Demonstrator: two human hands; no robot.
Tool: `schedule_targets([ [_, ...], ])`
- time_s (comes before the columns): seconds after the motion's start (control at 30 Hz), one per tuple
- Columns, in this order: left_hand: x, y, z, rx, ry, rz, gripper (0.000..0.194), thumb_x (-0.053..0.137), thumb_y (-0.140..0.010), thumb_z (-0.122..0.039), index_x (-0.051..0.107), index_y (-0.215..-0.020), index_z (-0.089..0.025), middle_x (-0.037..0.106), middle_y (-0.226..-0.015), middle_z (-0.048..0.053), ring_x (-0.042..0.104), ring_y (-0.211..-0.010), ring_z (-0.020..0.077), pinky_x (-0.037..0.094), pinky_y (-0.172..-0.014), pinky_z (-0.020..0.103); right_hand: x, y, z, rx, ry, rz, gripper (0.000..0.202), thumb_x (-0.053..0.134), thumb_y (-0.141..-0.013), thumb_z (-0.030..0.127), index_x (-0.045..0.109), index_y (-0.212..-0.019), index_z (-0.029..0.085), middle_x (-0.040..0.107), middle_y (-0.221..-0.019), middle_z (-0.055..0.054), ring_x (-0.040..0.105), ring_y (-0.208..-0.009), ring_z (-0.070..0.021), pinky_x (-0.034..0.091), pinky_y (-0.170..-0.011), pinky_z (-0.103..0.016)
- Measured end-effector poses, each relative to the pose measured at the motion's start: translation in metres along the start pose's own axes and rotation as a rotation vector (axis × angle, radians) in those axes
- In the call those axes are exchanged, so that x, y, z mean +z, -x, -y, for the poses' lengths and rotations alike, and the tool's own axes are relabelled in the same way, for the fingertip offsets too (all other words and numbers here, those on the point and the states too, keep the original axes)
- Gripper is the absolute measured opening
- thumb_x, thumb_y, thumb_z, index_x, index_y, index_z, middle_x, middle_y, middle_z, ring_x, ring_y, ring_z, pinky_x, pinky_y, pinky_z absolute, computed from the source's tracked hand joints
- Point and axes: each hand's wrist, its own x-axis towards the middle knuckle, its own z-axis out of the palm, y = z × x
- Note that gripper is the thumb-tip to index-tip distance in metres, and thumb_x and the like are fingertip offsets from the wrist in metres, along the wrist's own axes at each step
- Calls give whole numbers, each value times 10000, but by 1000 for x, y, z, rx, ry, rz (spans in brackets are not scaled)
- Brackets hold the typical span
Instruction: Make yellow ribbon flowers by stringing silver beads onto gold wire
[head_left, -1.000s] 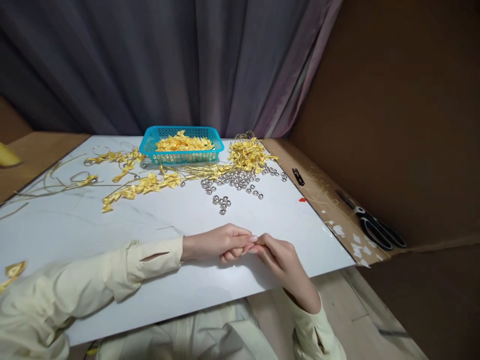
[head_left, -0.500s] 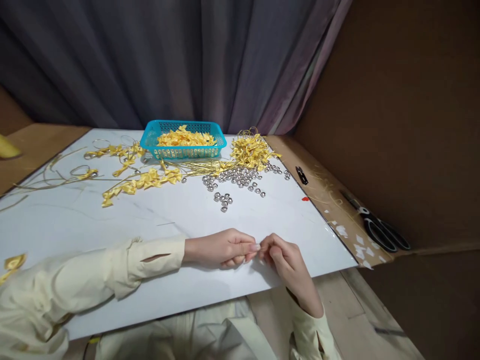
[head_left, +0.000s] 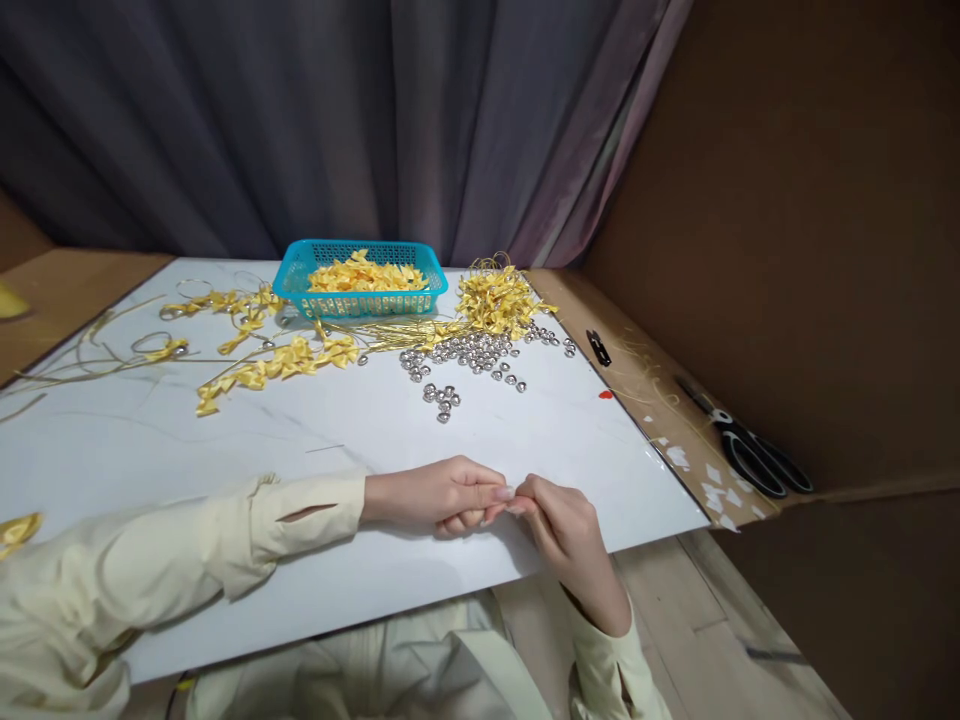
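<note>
My left hand (head_left: 466, 496) is closed in a pinch above the near part of the white board (head_left: 390, 590). My right hand (head_left: 562, 520) is closed too, its fingertips meeting the left hand's fingertips. Whatever they hold between them is too small or hidden to make out. Farther off, silver beads (head_left: 472, 350) lie scattered, with a small cluster (head_left: 442, 400) nearer to me. A thin needle-like piece (head_left: 325, 448) lies left of them, beyond my left forearm.
A blue basket (head_left: 360, 308) holds yellow ribbon bows (head_left: 367, 274). A heap of bows (head_left: 499, 300) with gold cords stands beside it; more bows (head_left: 277, 362) lie at left. Thread snips (head_left: 598, 347), scissors (head_left: 742, 440) and white scraps (head_left: 716, 485) rest on cardboard at right.
My right fingers have closed in against the left fingertips, the right thumb now stretched toward them. The left hand keeps its pinch. The whole view has shifted slightly.
</note>
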Motion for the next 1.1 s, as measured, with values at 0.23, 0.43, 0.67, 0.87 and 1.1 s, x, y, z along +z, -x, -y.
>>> schedule_targets([
  [0.23, 1, 4, -9, 149, -560, -55, 331, 359, -938, -410, 534, -807, -161, 388, -547, -54, 358, -493, 83, 297, -506, 208, 0, 1, 0, 146, -139, 54, 367, 334, -963, 265, 400, -611, 183, 401, -488, 50, 390, -425, -63, 293, -470, -189],
  [0.43, 6, 7, -6, 207, -1100, -116, 283, 313, -957, -328, 550, -1026, -189, 519, -667, 4, 441, -560, 128, 287, -541, 236, 3, 2, -1, 355, -346, 96, 454, 377, -941, 352, 340, -521, 183, 357, -434, 52, 348, -409, -59, 275, -445, -190],
  [0.67, 8, 4, -3, 297, -972, -175, 274, 346, -954, -267, 603, -957, -172, 606, -739, 6, 481, -604, 100, 335, -598, 207, -2, 1, -6, 425, -547, 65, 430, 371, -913, 424, 472, -581, 170, 472, -465, 20, 413, -448, -83, 334, -485, -207],
  [0.87, 5, 4, -3, 294, -846, -200, 279, 359, -948, -299, 602, -910, -168, 559, -710, -18, 443, -609, 87, 329, -601, 195, -11, -1, -1, 381, -375, 133, 117, 583, -801, 262, 549, -743, 166, 529, -617, 27, 438, -542, -83, 333, -511, -189],
  [1.1, 3, 3, -7, 276, -865, -182, 271, 380, -939, -299, 610, -912, -159, 545, -667, -19, 425, -579, 88, 321, -576, 192, -9, 0, 4, 131, -183, 84, 299, 409, -937, 258, 522, -677, 165, 508, -579, 15, 446, -520, -83, 330, -526, -198],
])
